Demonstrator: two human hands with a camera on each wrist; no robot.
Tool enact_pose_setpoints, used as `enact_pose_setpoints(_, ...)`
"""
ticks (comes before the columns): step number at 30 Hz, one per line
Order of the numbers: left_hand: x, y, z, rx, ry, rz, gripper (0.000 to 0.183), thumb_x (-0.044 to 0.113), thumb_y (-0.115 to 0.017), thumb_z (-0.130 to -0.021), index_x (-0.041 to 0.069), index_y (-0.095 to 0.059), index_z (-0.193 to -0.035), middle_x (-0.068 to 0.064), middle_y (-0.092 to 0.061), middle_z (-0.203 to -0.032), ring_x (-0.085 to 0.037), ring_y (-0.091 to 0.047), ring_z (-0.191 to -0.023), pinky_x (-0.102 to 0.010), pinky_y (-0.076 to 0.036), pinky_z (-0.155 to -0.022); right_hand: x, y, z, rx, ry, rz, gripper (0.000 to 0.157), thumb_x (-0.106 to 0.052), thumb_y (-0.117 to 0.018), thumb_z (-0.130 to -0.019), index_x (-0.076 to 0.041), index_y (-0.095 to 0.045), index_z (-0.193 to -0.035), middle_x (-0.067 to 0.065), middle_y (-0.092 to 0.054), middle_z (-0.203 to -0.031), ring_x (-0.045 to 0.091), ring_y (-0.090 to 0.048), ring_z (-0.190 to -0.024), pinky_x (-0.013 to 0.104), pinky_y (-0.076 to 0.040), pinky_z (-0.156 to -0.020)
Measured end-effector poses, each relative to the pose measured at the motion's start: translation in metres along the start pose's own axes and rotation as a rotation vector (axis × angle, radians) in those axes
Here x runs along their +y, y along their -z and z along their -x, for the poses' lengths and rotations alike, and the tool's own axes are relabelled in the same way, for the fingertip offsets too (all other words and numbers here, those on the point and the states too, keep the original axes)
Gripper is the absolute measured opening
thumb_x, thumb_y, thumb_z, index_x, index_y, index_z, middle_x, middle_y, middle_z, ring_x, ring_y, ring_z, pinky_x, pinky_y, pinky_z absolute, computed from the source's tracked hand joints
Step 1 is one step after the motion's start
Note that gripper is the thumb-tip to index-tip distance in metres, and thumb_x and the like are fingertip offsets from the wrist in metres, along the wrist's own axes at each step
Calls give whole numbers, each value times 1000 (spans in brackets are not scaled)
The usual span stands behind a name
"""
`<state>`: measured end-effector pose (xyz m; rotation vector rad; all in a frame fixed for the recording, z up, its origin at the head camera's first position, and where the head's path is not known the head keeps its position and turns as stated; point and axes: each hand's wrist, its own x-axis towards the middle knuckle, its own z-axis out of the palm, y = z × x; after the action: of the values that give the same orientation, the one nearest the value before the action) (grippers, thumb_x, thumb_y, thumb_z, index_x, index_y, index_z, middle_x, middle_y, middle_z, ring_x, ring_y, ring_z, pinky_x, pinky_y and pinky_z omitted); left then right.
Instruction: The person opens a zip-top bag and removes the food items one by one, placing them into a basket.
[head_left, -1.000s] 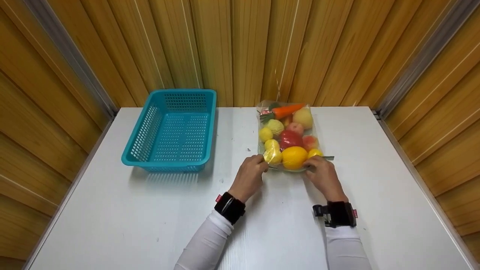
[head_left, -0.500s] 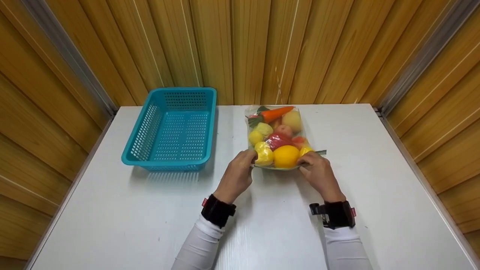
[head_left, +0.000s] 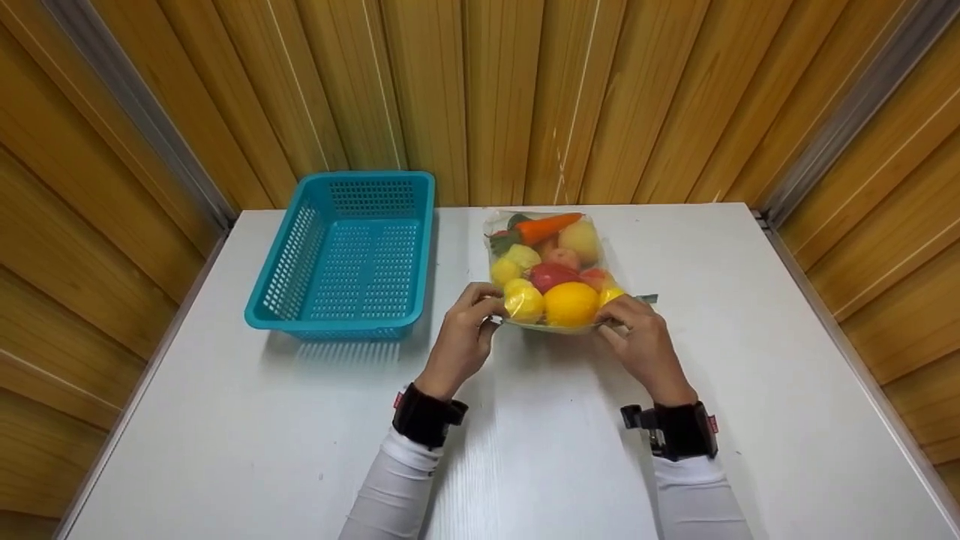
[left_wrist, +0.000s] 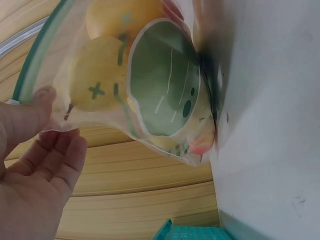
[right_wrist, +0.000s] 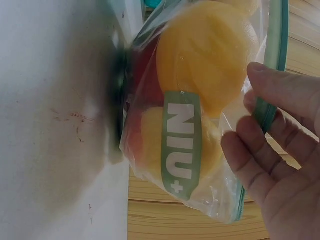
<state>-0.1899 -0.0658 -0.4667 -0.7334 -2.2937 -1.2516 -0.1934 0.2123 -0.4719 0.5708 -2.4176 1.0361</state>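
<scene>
A clear zip bag (head_left: pixel 551 328) holds several fruits and vegetables, among them an orange carrot (head_left: pixel 553 226), an orange-yellow fruit (head_left: pixel 571 304) and a red piece (head_left: pixel 553 275). Its green zip edge faces me, raised a little off the tabletop. My left hand (head_left: pixel 463 341) pinches the bag's near left corner between thumb and fingers; in the left wrist view a green label (left_wrist: pixel 162 80) shows on the bag. At the near right, my right hand (head_left: pixel 641 345) pinches the green zip strip (right_wrist: pixel 275 65). The strip's loose end sticks out beyond that hand.
To the left of the bag stands a turquoise plastic basket (head_left: pixel 334 324) with nothing inside. Both are on a white table (head_left: pixel 540 450), with wood-patterned walls (head_left: pixel 495 97) behind and at the sides.
Both hands have drawn the bag to the left, most of it in the first half second. The left hand's fingers have shifted on the corner. The basket stays put.
</scene>
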Motion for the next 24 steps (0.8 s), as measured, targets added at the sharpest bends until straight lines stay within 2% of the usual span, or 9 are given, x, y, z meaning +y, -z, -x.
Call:
enact_pose_setpoints(3, -2, -2, -1, -26, -32, 36, 26, -20, -59, -91, 3, -68, -99, -12, -67, -127, -27, -62, -128, -33, -48, -109, -1, 4, -1, 26, 26, 18, 20, 8, -85, -76, -5, -73, -85, 5, -68, -92, 19, -51, -88, 21, -41, -76)
enact_pose_setpoints(6, -3, -3, -1, -21, -81, 67, 32, -21, -56, -91, 2, -68, -109, -11, -70, -126, -27, -60, -132, -34, -45, -112, -4, 7, -2, 51, 37, 28, 19, 5, -87, -75, -5, -74, -84, 5, -68, -92, 19, -47, -90, 24, -39, -77)
enact_pose_setpoints(10, -4, -4, -1, 39, -133, 74, 34, -22, -57, -90, 2, -70, -110, -10, -73, -115, -24, -68, -115, -33, -53, -103, -7, 9, -3, 66, 50, 26, 19, 4, -89, -73, -4, -74, -82, 6, -69, -89, 23, -49, -94, 37, -37, -89)
enact_pose_setpoints(14, -5, -5, 0, 96, -138, 51, 32, -22, -58, -88, 4, -71, -102, -8, -71, -101, -20, -66, -97, -32, -58, -88, -8, 11, -2, 61, 61, 18, 19, 4, -90, -72, -3, -75, -81, 6, -71, -83, 27, -53, -92, 46, -34, -90)
enact_pose_setpoints(17, -4, -7, 0, 116, -124, 53, 30, -21, -59, -87, 4, -70, -97, -8, -68, -94, -17, -63, -91, -32, -56, -82, -7, 12, -1, 42, 55, 12, 18, 4, -90, -72, -3, -76, -82, 5, -70, -81, 25, -57, -87, 39, -37, -86)
enact_pose_setpoints(20, -3, -9, 0, 118, -98, 94, 27, -20, -59, -87, 3, -70, -95, -8, -67, -91, -16, -61, -86, -30, -54, -77, -7, 14, 0, 13, 39, 15, 17, 4, -89, -74, -4, -77, -82, 3, -69, -81, 20, -61, -81, 25, -43, -82)
enact_pose_setpoints(22, -3, -11, 1, 113, -70, 128, 26, -20, -58, -88, 2, -71, -96, -9, -68, -91, -17, -61, -83, -29, -54, -75, -7, 14, 1, -16, 23, 19, 16, 5, -88, -75, -4, -77, -83, 3, -69, -82, 18, -63, -79, 16, -46, -78)
enact_pose_setpoints(24, -3, -12, 2, 104, -31, 162, 24, -19, -58, -88, 0, -71, -96, -10, -69, -91, -18, -61, -81, -28, -53, -73, -7, 14, 2, -45, 2, 27, 15, 4, -87, -76, -3, -77, -84, 3, -69, -84, 17, -64, -78, 13, -48, -75)
